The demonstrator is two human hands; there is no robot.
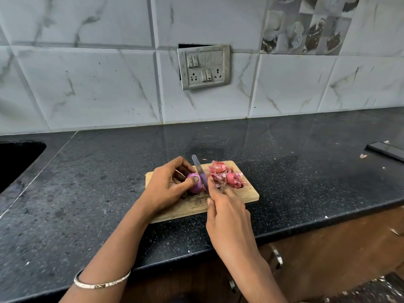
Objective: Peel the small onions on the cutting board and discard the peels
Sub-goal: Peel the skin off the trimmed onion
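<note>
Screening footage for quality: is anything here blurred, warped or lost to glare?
Head view: the knife blade is motion-blurred, almost see-through, beside the onion; the wide lens bows the wall tiles and the countertop edge; the polished countertop shows soft wall reflections, no harsh glare; the peels and cutting board read fairly sharp.

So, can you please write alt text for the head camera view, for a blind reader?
A left hand holds a small purple onion over a wooden cutting board while the right hand holds a knife against it. Pink peels lie beside.
</note>
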